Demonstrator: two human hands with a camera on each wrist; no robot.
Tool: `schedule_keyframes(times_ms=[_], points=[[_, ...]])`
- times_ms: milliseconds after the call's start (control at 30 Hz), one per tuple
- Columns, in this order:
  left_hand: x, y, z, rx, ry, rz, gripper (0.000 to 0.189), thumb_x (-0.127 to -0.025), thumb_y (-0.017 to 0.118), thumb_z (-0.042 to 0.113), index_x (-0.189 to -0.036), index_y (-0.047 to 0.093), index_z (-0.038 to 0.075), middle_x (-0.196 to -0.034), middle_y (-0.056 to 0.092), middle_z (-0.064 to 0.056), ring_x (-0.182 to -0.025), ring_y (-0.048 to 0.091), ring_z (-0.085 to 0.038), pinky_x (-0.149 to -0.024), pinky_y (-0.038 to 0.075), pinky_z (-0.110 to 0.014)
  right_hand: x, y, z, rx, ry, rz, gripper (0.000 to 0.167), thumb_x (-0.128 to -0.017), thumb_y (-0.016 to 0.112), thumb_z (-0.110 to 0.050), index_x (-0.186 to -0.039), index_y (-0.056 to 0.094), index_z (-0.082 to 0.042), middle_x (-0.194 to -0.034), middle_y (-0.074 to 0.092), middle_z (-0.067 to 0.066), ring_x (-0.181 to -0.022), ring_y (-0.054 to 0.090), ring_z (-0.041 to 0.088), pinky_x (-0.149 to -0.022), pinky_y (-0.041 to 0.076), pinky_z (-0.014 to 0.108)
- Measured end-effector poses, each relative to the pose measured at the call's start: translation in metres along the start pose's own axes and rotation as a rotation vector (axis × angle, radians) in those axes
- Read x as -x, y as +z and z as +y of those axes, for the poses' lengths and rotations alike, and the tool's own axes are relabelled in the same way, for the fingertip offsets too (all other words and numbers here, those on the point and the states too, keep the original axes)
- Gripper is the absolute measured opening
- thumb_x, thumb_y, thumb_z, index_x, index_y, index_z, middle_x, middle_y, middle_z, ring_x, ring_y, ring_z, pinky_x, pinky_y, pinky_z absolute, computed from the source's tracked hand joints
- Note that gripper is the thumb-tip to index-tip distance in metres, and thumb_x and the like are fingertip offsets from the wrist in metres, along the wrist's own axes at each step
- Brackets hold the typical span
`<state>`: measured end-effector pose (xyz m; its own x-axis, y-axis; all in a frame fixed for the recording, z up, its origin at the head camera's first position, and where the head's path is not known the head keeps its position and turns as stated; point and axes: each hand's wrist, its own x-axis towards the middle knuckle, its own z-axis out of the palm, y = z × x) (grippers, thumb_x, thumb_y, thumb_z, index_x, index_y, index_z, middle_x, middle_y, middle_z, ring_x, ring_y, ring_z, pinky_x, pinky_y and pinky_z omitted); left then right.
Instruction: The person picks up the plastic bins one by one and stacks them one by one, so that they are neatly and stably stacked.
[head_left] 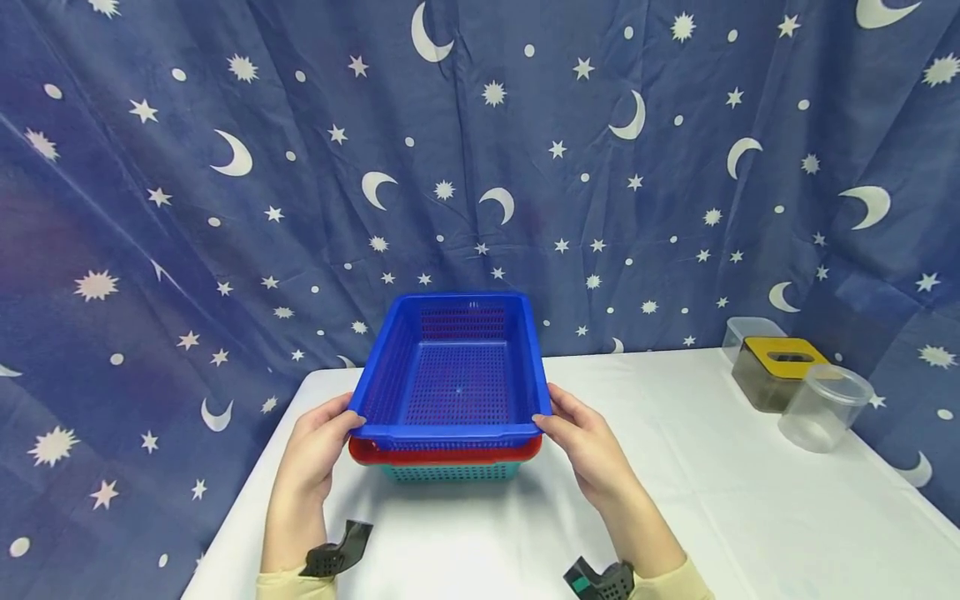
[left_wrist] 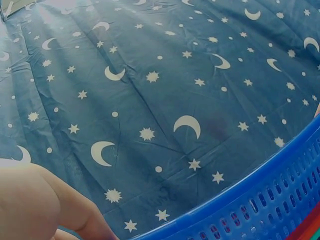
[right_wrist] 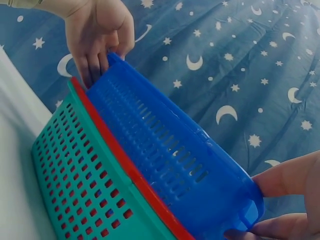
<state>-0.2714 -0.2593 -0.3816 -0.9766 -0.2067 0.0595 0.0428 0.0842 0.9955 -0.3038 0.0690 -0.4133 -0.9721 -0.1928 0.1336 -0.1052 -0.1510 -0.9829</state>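
Note:
A blue plastic basket [head_left: 457,432] with slotted walls sits partly inside a red basket [head_left: 450,457], which nests in a green basket [head_left: 450,473] on the table. My left hand [head_left: 318,446] pinches the blue rim at its near left corner, thumb on top and fingers beneath. At the near right corner, my right hand [head_left: 588,446] grips the same rim in the same way. The right wrist view shows the blue basket [right_wrist: 165,140] standing well above the red rim [right_wrist: 115,150], with the green basket [right_wrist: 80,170] outermost. Nothing lies inside the blue basket.
On the right of the white table [head_left: 645,417] stand a clear round container [head_left: 825,408], a grey box with a yellow lid [head_left: 783,358] and another clear container [head_left: 742,332] behind it. A blue curtain [head_left: 480,167] with moons and stars hangs behind the table.

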Motion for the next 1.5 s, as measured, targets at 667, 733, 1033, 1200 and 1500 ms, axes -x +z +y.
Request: schedule_keyframes(times_ms=[667,733,1033,1200,1500], points=[[0.0,0.006,-0.005,-0.253,-0.023,-0.025,0.051,-0.095,0.045,0.002,-0.14,0.045,-0.022,-0.137,0.055,-0.037,-0.13,0.052,-0.044,-0.116,0.027,-0.062,0.001,-0.001,0.005,0.147,0.059,0.036,0.058,-0.096,0.064,-0.004,-0.149,0.045,0.008,-0.146,0.053,0.025,-0.14,0.046,0.037,-0.118,0.024,0.06],[-0.001,0.006,-0.005,-0.26,-0.026,-0.029,0.051,-0.094,0.044,0.001,-0.14,0.045,-0.022,-0.135,0.055,-0.037,-0.129,0.052,-0.043,-0.116,0.027,-0.062,0.001,-0.001,0.005,0.152,0.058,0.033,0.057,-0.096,0.064,-0.004,-0.149,0.045,0.008,-0.146,0.054,0.025,-0.14,0.046,0.037,-0.118,0.024,0.06],[-0.005,0.009,-0.013,-0.275,-0.035,-0.049,0.049,-0.092,0.043,-0.001,-0.136,0.049,-0.022,-0.124,0.063,-0.033,-0.118,0.058,-0.04,-0.114,0.029,-0.064,0.002,-0.007,0.011,0.197,0.072,0.017,0.059,-0.095,0.066,-0.006,-0.149,0.047,0.007,-0.147,0.053,0.024,-0.137,0.048,0.041,-0.117,0.025,0.062],[-0.007,0.01,-0.014,-0.286,-0.036,-0.055,0.049,-0.091,0.044,-0.002,-0.135,0.049,-0.023,-0.124,0.062,-0.034,-0.119,0.056,-0.04,-0.113,0.028,-0.064,0.003,-0.009,0.013,0.202,0.07,0.008,0.061,-0.093,0.069,-0.007,-0.149,0.047,0.007,-0.144,0.055,0.025,-0.132,0.054,0.04,-0.115,0.029,0.062],[-0.009,0.013,-0.016,-0.304,-0.023,-0.052,0.052,-0.09,0.041,-0.003,-0.137,0.044,-0.025,-0.131,0.057,-0.038,-0.125,0.052,-0.044,-0.112,0.032,-0.063,-0.001,-0.009,0.014,0.226,0.074,0.03,0.061,-0.091,0.071,-0.007,-0.147,0.049,0.007,-0.141,0.058,0.024,-0.127,0.059,0.038,-0.113,0.034,0.062]])
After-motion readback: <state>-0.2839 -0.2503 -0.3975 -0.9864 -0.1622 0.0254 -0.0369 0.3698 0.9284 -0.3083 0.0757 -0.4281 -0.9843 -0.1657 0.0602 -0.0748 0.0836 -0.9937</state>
